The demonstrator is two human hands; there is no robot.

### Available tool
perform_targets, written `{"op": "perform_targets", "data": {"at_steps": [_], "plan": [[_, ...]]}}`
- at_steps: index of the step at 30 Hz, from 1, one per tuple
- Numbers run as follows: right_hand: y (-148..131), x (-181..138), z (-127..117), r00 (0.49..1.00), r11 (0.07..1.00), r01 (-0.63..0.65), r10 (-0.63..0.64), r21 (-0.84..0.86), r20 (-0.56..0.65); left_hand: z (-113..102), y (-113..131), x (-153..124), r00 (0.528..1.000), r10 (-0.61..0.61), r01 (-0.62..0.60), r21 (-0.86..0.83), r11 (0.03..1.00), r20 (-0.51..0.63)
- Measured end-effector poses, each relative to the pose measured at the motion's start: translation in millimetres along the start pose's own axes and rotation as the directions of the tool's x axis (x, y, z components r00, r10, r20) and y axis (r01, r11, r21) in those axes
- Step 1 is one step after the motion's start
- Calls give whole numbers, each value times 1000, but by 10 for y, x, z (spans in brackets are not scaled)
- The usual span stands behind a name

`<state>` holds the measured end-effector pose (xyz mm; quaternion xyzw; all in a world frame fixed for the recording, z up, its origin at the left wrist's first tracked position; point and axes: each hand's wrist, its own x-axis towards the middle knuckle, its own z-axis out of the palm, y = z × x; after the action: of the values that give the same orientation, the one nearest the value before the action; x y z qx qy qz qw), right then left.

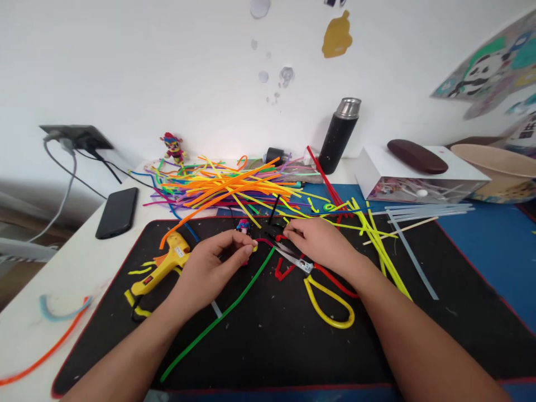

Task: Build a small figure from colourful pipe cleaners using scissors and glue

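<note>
My left hand (211,265) pinches a small pipe cleaner figure piece, and its yellow and pale tip (254,245) shows at the fingertips. A magenta pipe cleaner (264,240) runs off to its right. Just behind these fingers is a small doll's head (243,225) in blue and magenta, its lower part hidden. My right hand (316,237) is closed at the fingertips, close to black pipe cleaner scraps (274,229); what it grips is hidden. Beneath it lie scissors (307,267) with red and yellow handles, beside a bent red pipe cleaner (285,272).
A yellow glue gun (161,267) lies left, near a phone (118,212). Behind the hands spreads a pile of coloured pipe cleaners (226,187). A black flask (339,137) and a white box (419,173) stand at the back. Clear glue sticks (412,254) lie right.
</note>
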<state>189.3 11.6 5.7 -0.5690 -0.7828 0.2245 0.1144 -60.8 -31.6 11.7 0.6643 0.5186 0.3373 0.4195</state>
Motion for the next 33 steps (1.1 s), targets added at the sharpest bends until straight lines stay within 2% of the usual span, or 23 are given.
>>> {"op": "perform_targets", "data": {"at_steps": [4, 7, 10, 14, 20, 26, 33], "plan": [[-49, -47, -38, 998, 997, 23, -19, 73, -58, -7, 2, 4, 1000, -4, 4, 0, 1000, -14], [-98, -101, -48, 995, 987, 97, -99, 129, 6, -12, -8, 2, 1000, -7, 7, -4, 1000, -4], [-116, -141, -23, 981, 985, 156, -163, 76, 101, -15, -16, -2, 1000, -9, 9, 15, 1000, 7], [-134, -168, -1, 966, 978, 210, -205, -12, 159, -10, 1, 4, 1000, -7, 7, 11, 1000, 15], [-221, -203, -29, 953, 975, 192, -158, -112, 258, 5, 26, 15, 1000, 9, -8, -4, 1000, 22], [-258, -221, -9, 952, 971, 193, -151, -141, 265, 9, 39, 12, 1000, 12, -13, 9, 1000, 22], [-229, -221, 52, 959, 962, 223, -187, -160, 213, 16, 37, 24, 1000, 20, -20, 12, 1000, 14]]}}
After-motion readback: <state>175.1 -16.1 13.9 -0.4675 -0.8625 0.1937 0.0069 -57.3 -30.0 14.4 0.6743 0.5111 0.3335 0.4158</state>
